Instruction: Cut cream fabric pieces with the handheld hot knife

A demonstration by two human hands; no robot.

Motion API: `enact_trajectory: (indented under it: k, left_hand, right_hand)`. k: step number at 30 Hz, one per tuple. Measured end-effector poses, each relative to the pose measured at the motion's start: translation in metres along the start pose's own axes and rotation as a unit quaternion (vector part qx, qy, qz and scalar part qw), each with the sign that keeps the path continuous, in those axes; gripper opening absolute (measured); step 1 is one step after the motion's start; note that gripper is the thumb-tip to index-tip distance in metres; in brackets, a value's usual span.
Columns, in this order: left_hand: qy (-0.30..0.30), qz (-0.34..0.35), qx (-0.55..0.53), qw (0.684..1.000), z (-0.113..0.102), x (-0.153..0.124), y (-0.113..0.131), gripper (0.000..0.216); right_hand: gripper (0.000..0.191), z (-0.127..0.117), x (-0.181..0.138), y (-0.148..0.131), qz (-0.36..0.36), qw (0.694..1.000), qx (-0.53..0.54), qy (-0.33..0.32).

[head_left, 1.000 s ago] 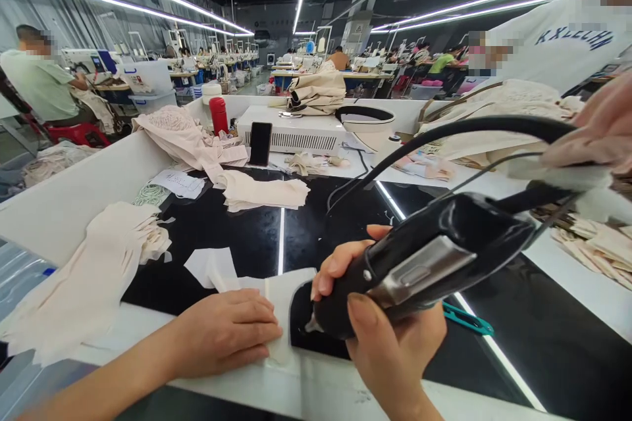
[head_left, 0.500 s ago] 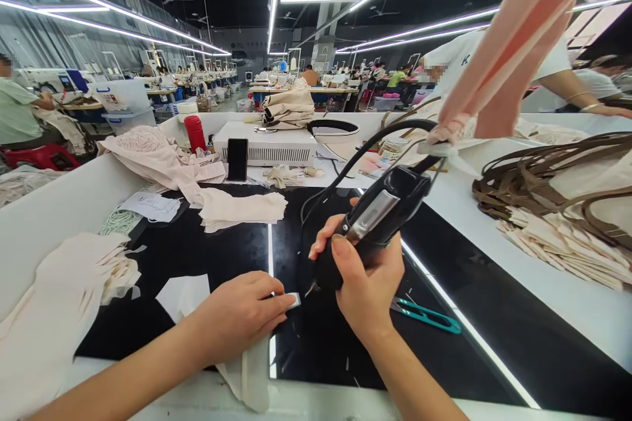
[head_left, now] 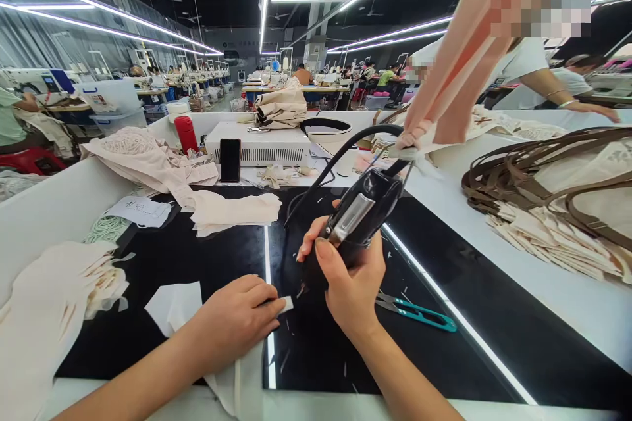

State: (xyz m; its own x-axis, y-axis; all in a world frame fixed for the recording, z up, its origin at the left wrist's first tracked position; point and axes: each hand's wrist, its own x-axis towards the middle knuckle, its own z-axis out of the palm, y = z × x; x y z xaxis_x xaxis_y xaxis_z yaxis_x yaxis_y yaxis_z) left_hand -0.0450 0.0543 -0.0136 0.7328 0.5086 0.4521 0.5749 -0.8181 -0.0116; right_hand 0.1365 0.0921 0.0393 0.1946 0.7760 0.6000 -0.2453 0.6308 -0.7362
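- Tool (head_left: 376,198): glossy black, silver plate (head_left: 352,217) on its side
- Cord (head_left: 340,159): black
- Cloth (head_left: 251,375) at the near edge: off-white
- Board (head_left: 217,260): black, two white streaks of light
- Snips (head_left: 428,316): teal handle, grey blades
- Left stack (head_left: 47,296): cream
- Right straps (head_left: 511,168): brown
- Far flask (head_left: 185,135): red
- Far box (head_left: 257,145): white, dark slots
- Hanging strips (head_left: 457,52): pink

Snips (head_left: 423,311) lie on the board (head_left: 494,316), right of the power tool (head_left: 354,214).
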Motion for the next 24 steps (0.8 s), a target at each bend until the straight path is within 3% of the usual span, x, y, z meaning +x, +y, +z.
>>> enact_trajectory:
  k: [24]
  left_hand:
    - [0.011, 0.005, 0.002, 1.0, 0.0003, -0.0006, 0.0016, 0.02]
  right_hand:
    - [0.02, 0.0081, -0.0007, 0.0035, 0.012, 1.0, -0.009, -0.003]
